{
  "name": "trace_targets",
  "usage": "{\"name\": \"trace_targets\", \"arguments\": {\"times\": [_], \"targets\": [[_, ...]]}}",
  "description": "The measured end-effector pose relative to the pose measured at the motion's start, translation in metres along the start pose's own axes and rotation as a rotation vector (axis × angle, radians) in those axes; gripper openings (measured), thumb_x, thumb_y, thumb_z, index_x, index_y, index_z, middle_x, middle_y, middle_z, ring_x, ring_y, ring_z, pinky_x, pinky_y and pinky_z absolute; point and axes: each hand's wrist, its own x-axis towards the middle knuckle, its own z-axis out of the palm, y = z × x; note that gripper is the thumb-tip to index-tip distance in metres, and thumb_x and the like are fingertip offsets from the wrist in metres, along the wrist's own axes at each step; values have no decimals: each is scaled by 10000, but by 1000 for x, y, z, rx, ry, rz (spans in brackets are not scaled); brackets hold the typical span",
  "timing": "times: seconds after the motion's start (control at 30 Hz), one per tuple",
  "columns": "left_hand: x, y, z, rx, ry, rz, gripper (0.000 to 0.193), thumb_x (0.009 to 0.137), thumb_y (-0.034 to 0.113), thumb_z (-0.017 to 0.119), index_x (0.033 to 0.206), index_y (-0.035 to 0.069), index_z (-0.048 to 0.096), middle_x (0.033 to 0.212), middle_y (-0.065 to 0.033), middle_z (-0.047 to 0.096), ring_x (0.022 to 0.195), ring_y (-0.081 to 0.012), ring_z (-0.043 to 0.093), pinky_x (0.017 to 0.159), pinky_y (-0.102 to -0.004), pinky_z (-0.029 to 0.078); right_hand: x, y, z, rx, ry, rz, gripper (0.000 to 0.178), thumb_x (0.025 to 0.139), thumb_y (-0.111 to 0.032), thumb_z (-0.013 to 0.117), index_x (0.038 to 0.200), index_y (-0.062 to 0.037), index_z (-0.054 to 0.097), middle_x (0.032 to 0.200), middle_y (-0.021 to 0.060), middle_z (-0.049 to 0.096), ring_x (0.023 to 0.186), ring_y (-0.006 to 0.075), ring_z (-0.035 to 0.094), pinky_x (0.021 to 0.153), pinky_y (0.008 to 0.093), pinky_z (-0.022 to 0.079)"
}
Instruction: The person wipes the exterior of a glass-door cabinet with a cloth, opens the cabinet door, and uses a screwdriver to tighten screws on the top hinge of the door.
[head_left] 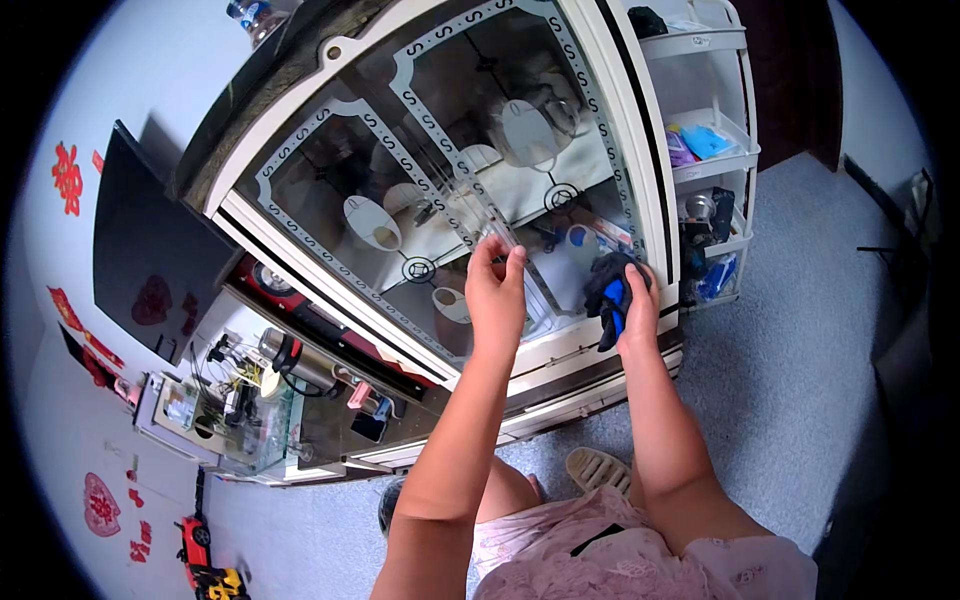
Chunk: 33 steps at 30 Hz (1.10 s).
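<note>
In front of me stands a cream-framed cabinet [655,200] with two glass doors edged in a dark-and-white pattern. My left hand [497,300] is raised to the middle where the doors meet, its fingers and thumb curled at a clear door handle [497,226]. The fingertips partly hide the contact there. A crumpled black and blue cloth [608,295] is gripped in my right hand [640,312], close to the lower part of the right glass door [560,130]. Behind the glass, pale dishes and a jug-like vessel show dimly.
Right of the cabinet stands a white tiered rack [745,150] holding bags and small items. On the left, a low counter [400,435] carries a steel kettle [300,360], a phone [370,425] and cables. A wall-mounted television [150,250] hangs beyond; toy cars [195,540] sit on the floor.
</note>
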Motion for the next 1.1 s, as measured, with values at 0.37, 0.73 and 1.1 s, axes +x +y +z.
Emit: {"name": "trace_targets", "arguments": {"times": [0.37, 0.73, 1.1], "targets": [[5, -1, -7, 82, 73, 36, 198, 1015, 182, 712, 1063, -10, 728, 853, -35, 719, 747, -86, 599, 714, -261, 494, 0, 7, -7, -4, -28, -48, 354, 1007, -283, 693, 1267, -55, 618, 1174, 88, 678, 1067, 216, 663, 945, 371, 537], [14, 1, -3, 210, 105, 56, 212, 1001, 232, 714, 1059, 32, 751, 837, -102, 761, 697, -161, 671, 712, -318, 531, 8, 10, -12, -45, 8, -47, 420, 987, -298, 689, 1331, -65, 624, 1238, 54, 659, 1120, 185, 617, 1003, 338, 473], [13, 5, 0, 207, 102, 99, 252, 978, 242, 759, 1043, 1, 725, 802, -80, 740, 680, -134, 634, 666, -302, 512, 18, 18, -19, -159, 27, -71, 430, 1019, -334, 664, 1319, -30, 615, 1235, 76, 669, 1099, 208, 643, 977, 347, 504]]}}
